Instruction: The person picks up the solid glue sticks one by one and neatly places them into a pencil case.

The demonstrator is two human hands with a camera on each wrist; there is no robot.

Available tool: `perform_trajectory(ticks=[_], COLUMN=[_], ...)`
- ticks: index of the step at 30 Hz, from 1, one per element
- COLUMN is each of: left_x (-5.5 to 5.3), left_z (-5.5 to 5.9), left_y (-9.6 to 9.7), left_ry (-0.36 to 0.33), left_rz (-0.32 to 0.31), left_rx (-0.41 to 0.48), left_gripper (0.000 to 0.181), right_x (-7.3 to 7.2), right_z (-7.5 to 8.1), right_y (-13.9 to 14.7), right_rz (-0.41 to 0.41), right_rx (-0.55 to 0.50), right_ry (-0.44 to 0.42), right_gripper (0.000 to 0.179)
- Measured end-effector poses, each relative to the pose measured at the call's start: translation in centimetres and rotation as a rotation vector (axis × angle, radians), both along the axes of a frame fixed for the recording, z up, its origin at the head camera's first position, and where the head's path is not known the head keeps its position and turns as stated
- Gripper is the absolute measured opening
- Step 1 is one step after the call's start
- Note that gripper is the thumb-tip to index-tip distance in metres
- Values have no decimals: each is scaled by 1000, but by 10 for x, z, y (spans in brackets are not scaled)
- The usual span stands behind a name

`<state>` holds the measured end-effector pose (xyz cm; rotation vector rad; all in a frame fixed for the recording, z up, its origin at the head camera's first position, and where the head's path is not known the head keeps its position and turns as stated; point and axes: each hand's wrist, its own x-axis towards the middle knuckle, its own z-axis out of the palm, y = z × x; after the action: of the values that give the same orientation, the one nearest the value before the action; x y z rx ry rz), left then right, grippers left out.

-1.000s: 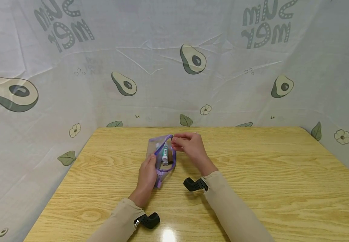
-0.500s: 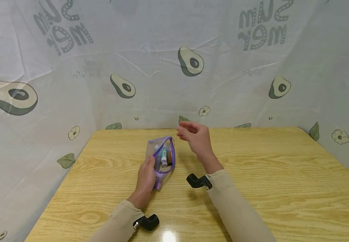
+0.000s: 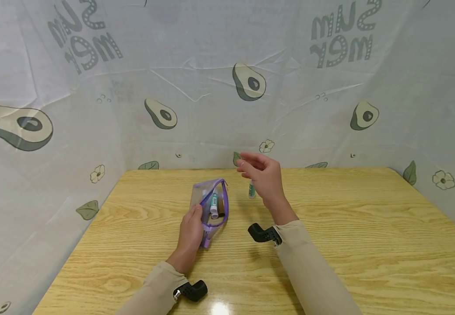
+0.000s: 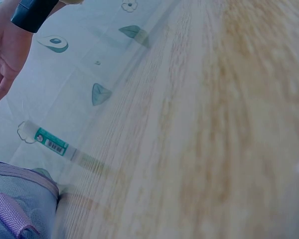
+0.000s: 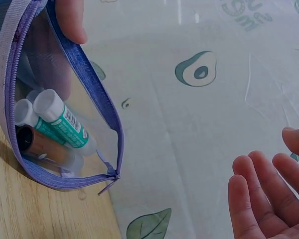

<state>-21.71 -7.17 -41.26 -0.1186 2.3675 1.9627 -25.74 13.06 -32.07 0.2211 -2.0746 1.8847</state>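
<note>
My left hand [image 3: 191,225] grips the side of a mesh zip pouch [image 3: 199,192] with purple trim, its mouth unzipped. Inside, the right wrist view shows a white-and-green glue stick [image 5: 65,124], another glue stick [image 5: 26,113] partly behind it, and a brown tube [image 5: 42,148] with a dark end. My right hand [image 3: 266,175] is raised to the right of the pouch, fingers loosely bent and holding nothing. Another green-labelled glue stick [image 3: 252,190] stands upright on the table behind it, its top hidden by the hand; the left wrist view shows this glue stick [image 4: 51,141] whole.
The wooden table [image 3: 349,245] extends to both sides of the pouch. A pale curtain [image 3: 211,122] printed with avocados hangs behind it and along the sides. A black wrist camera [image 3: 264,233] sits at my right cuff, and another black camera [image 3: 193,290] at my left.
My right hand has moved from the pouch's edge up and to the right. The standing glue stick has come into sight beneath it. My left hand and the pouch stay nearly still.
</note>
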Motion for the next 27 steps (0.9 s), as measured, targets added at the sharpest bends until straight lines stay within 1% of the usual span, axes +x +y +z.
perform_trajectory(ticks=[8,15,19,27], left_x=[-1,0,0,-1], left_z=[-1,1,1,-1], left_y=[-1,0,0,-1], left_ry=[29,-5,-8,2], left_rz=[4,-9,-11,-5], left_rx=[2,17,26,7], left_gripper=[57,57,58,59], right_x=[1,1,1,-1], right_z=[3,4,5,5], right_y=[3,6,7,14], right_rz=[-16,-18,-24,-48], right_rx=[6,15,16,9], right_ry=[3,17,16,4], right_gripper=[33,33,34,36])
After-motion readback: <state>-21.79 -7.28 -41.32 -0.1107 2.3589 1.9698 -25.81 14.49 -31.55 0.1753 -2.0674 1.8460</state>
